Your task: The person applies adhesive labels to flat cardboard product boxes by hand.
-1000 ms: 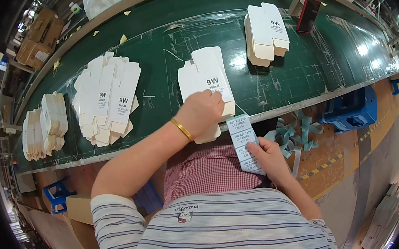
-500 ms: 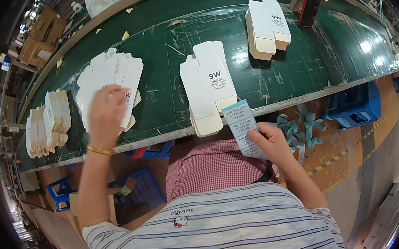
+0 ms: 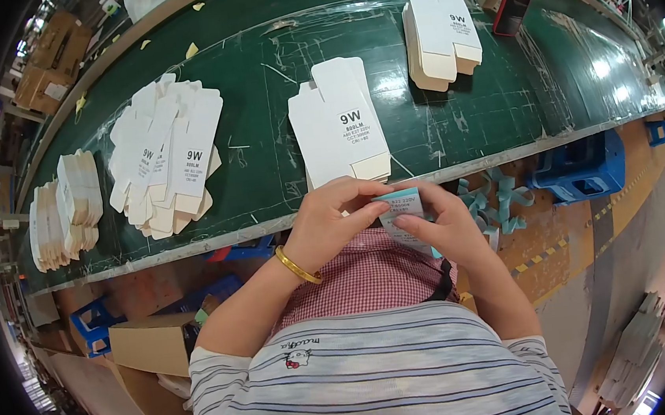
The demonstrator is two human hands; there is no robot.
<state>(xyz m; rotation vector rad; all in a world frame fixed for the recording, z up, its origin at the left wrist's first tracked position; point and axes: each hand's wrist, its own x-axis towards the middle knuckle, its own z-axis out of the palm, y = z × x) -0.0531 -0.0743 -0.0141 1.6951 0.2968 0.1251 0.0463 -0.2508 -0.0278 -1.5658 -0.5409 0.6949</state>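
Observation:
My right hand (image 3: 451, 227) holds a strip of printed sticker labels (image 3: 402, 204), teal-backed, with the thumb pressed on its face. The fingers of my left hand (image 3: 335, 221) are pinched at the strip's upper left edge. Just beyond both hands, a stack of flat white 9W boxes (image 3: 334, 120) lies at the table's near edge, its lower end partly behind my left hand. To the left, a fanned pile of similar flat boxes (image 3: 193, 137) lies with printed faces up.
Bundles of folded boxes (image 3: 80, 199) stand at the far left of the green table (image 3: 259, 95). Another box stack (image 3: 444, 32) and a red-edged phone (image 3: 515, 6) are at the back right. Teal backing strips (image 3: 506, 200) hang near a blue stool (image 3: 583, 174). An open carton (image 3: 151, 346) is below left.
My left hand has moved from the fanned pile on the left to the label strip. The strip and right hand have come slightly inward, and the view has shifted a little.

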